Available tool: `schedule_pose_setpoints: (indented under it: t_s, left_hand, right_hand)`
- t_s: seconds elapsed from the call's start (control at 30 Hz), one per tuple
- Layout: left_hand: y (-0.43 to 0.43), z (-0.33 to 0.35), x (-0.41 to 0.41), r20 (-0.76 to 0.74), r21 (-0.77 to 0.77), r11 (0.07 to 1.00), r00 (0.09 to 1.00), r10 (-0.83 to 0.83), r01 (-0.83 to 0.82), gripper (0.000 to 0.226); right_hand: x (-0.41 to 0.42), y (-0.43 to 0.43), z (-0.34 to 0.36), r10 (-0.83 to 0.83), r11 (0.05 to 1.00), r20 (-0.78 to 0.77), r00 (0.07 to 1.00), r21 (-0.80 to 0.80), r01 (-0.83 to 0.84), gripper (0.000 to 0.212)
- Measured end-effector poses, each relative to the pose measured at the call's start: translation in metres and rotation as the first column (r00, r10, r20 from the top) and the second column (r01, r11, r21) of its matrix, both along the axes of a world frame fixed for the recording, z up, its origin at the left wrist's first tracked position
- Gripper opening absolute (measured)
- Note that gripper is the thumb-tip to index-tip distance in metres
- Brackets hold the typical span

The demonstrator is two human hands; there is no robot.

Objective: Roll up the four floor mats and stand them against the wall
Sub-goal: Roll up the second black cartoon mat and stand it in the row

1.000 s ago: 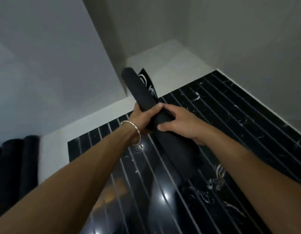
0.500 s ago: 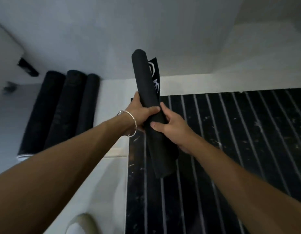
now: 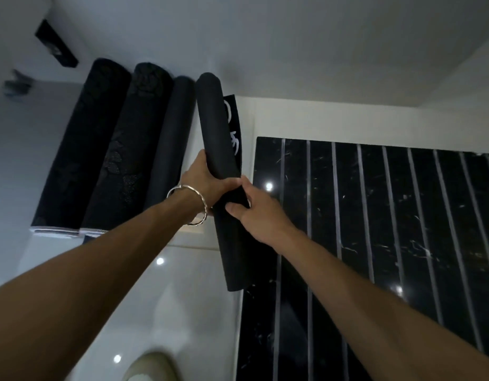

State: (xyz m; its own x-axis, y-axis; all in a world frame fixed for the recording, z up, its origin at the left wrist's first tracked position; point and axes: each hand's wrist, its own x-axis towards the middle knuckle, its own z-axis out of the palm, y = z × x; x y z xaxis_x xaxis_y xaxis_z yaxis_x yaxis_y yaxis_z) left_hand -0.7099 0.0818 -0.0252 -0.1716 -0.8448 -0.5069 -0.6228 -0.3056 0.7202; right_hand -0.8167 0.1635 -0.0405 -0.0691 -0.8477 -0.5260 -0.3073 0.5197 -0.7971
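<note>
- Three rolled mats point(image 3: 133, 149) stood side by side against the wall point(image 3: 265, 37) on your left, so I judged three quarters of the job done.
- You held the fourth mat point(image 3: 218, 149) rolled and nearly upright, just to the right of those three. Its top was close to the wall, but I could not tell whether it touched.
- Your left hand point(image 3: 202, 180), the one with the bracelet point(image 3: 194, 202), was wrapped round the roll from the left. Your right hand point(image 3: 257, 213) clamped it from the right, thumb across the front. The two hands met about halfway up the roll.
- A loose flap point(image 3: 233, 127) with white markings stuck out at the roll's upper right, so the wrap did not look fully tight.
- The lower end lay over the edge of the black striped floor point(image 3: 375, 215). I could not tell whether it rested there.
- What remained, in my view: lean that roll against the wall beside the others and let go.
</note>
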Motion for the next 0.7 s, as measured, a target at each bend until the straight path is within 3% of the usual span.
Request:
schedule_pose_setpoints:
  t_s: [0.2,0.33,0.5,0.7]
  left_hand:
    - [-0.024,-0.021,0.007,0.212,-0.164,0.98,0.974,-0.077,0.113,0.075]
    - [-0.035,-0.035,0.009,0.349,-0.125,0.979,0.931,-0.108,0.161,0.088]
    - [-0.034,-0.049,0.012,0.423,-0.047,0.982,0.894,-0.147,0.183,0.082]
    - [-0.041,-0.058,0.016,0.485,-0.087,0.969,0.86,-0.16,0.23,0.08]
  right_hand:
    - [0.022,-0.027,-0.017,-0.096,0.995,0.034,0.995,0.01,0.096,0.034]
    - [0.034,-0.045,-0.029,-0.164,0.985,0.052,0.985,0.061,0.161,0.034]
    - [0.051,-0.052,-0.041,-0.227,0.97,0.012,0.974,0.096,0.225,0.04]
    - [0.059,-0.059,-0.048,-0.258,0.963,0.025,0.966,0.083,0.255,0.042]
